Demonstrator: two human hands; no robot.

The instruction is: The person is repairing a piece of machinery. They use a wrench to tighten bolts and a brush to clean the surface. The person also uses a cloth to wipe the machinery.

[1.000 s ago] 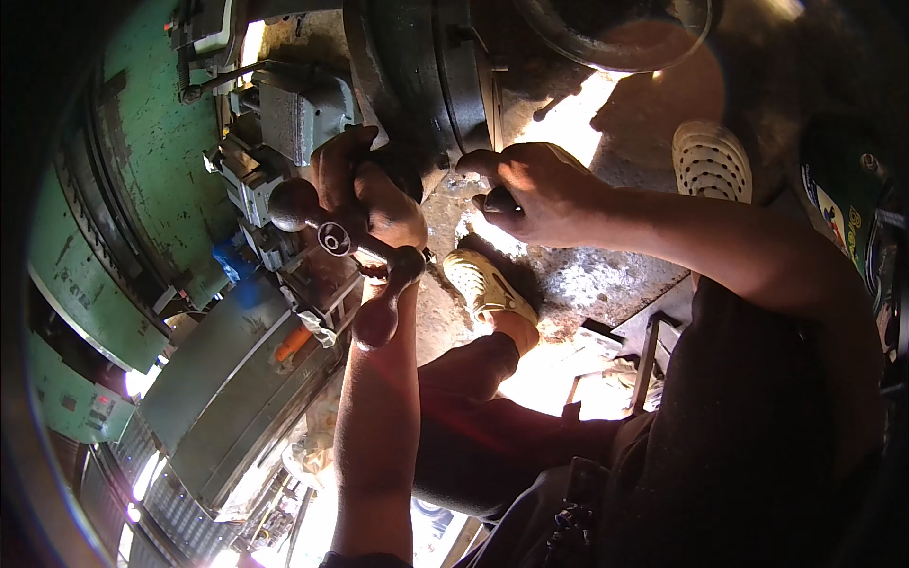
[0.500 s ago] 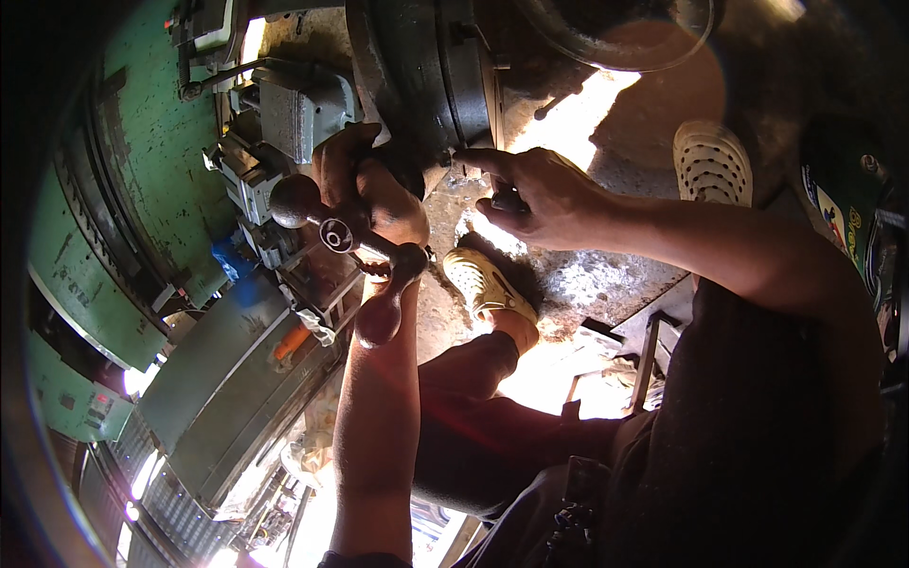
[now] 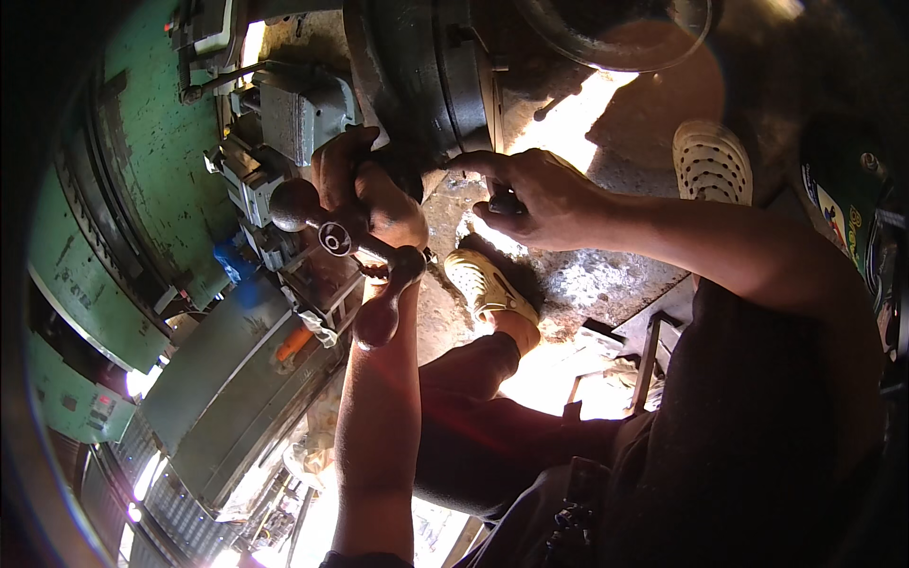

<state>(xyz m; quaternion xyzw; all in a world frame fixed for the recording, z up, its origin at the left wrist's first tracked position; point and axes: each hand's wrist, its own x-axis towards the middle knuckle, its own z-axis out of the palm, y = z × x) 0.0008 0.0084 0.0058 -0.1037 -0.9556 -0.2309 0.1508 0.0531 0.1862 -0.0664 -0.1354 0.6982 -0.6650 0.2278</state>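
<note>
Seemingly close handwork: left hand [image 3: 386,210] behind crank handle [image 3: 335,239], grip unclear; right hand [image 3: 549,194], one o'clock, clutched dark piece [image 3: 507,201]; steadiness needed next.

Near centre, your right hand [image 3: 544,197] is partly hiding a dark object [image 3: 506,202]; the top edge is cutting off a round metal rim [image 3: 632,69].

Below the person's right fingers [image 3: 475,163] spreads a mottled floor [image 3: 606,279]; one pale perforated shoe [image 3: 485,283] stands beneath them, another [image 3: 712,163] to their right.
</note>
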